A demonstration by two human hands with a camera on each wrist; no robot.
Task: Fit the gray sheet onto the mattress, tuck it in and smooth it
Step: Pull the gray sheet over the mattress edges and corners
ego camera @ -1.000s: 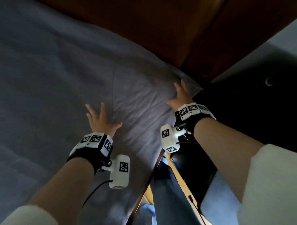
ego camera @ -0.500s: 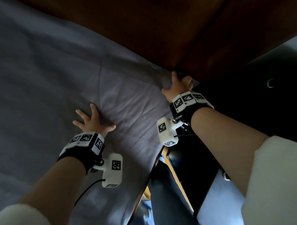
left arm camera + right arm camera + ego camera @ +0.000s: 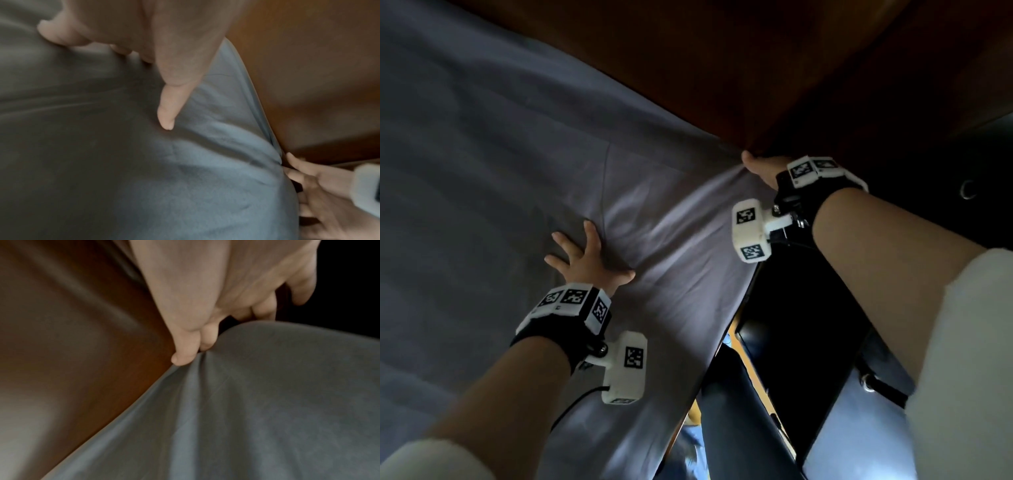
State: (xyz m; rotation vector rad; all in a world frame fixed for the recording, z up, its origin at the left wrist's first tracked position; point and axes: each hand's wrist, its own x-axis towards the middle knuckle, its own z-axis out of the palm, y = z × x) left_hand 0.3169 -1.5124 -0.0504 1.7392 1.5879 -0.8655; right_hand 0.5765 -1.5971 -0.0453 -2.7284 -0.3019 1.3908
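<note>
1. Now the gray sheet (image 3: 524,164) lies spread over the mattress, covering its top all the way to the corner beside the brown wooden headboard (image 3: 722,68).
2. The left hand (image 3: 585,260) rests flat on the sheet with its fingers spread and straight, palm down, near the mattress edge; in the left wrist view the thumb (image 3: 167,112) points onto the fabric, which shows soft creases around it.
3. The right hand (image 3: 763,169) is at the mattress corner, right where the sheet meets the headboard.
4. From the right wrist view, its fingers (image 3: 185,350) curl down over the corner, and the sheet (image 3: 267,402) bunches into folds that fan out from the fingertips; thumb and forefinger seem to pinch the cloth there, though the blur makes the grip hard to confirm.
5. Wrinkles run across the sheet between the two hands.
6. Beside the bed, under the right forearm, stands a dark piece of furniture (image 3: 808,308) that is too dim to identify.
7. White sleeves (image 3: 962,359) cover both upper forearms.
</note>
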